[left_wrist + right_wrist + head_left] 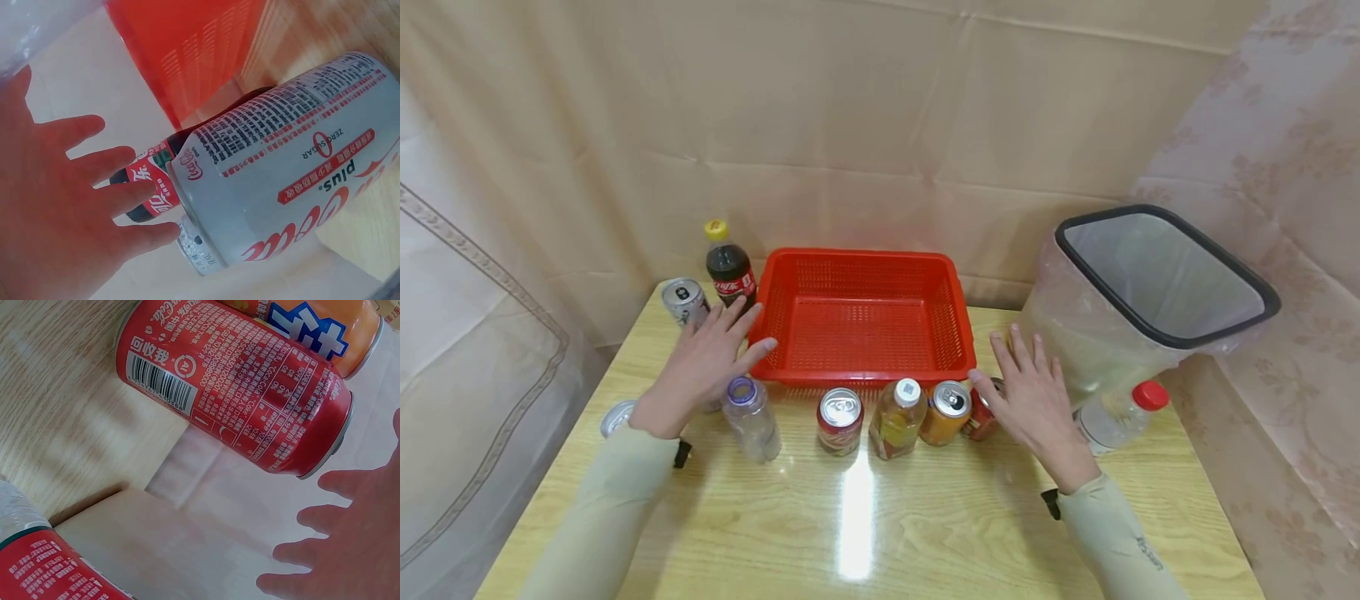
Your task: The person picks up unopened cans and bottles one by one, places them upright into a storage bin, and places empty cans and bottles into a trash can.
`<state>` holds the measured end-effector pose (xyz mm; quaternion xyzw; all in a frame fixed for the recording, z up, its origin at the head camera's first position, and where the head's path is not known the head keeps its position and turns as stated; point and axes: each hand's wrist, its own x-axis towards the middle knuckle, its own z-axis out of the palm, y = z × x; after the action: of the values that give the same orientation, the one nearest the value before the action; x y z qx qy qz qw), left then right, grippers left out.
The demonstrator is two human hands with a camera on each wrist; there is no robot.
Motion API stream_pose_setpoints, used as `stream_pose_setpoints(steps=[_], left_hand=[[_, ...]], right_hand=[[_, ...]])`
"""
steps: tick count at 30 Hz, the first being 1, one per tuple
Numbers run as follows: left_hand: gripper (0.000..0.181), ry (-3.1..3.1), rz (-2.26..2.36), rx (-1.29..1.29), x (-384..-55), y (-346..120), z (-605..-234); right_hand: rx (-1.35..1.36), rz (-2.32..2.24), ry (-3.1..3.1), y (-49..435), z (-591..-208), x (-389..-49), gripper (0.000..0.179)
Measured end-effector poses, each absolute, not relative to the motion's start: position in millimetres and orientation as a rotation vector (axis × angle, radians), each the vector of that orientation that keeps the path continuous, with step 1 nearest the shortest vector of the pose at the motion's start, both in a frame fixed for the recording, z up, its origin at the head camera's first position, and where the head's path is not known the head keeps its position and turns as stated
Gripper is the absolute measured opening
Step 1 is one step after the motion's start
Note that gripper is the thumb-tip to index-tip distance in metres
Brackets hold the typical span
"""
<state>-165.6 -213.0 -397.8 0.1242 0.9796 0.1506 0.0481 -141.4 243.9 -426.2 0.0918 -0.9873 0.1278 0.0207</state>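
Note:
My left hand (pixel 703 358), fingers spread, hovers over the left of the table with nothing in it. A silver Coca-Cola plus can (pixel 294 156) stands beside its fingertips in the left wrist view. Beyond those fingers are a cola bottle (pixel 727 265) with a yellow cap and another silver can (pixel 684 298). A clear bottle (pixel 754 427) with a purple neck stands just right of this hand. My right hand (pixel 1033 404) is spread and holds nothing; it partly hides a red Coca-Cola can (pixel 231 387). An orange soda can (pixel 946 414) stands beside that can.
A red plastic basket (pixel 861 372) sits at the back middle. Along its front stand a dark red can (pixel 840 423) and a white-capped juice bottle (pixel 895 425). A lined bin (pixel 1060 333) with a black rim is at right, near a red-capped clear bottle (pixel 1112 419).

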Motion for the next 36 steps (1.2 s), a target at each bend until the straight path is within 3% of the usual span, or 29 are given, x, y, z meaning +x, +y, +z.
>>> stream_pose_setpoints(steps=[19,28,36], left_hand=[[0.084,3.083,0.524,0.335,-155.1,-237.5,-375.7],[0.067,3.091,1.125,0.472,-113.9,-234.9,-392.2],[0.070,3.026,1.442,0.569,-90.9,-229.6,-418.7]], right_hand=[[0.275,0.420,-3.023,249.9,-427.4,-136.8,0.084],[0.299,0.422,-2.990,249.5,-423.9,-130.8,0.081],[0.380,0.464,-2.822,251.1,-376.8,-110.5,0.077]])
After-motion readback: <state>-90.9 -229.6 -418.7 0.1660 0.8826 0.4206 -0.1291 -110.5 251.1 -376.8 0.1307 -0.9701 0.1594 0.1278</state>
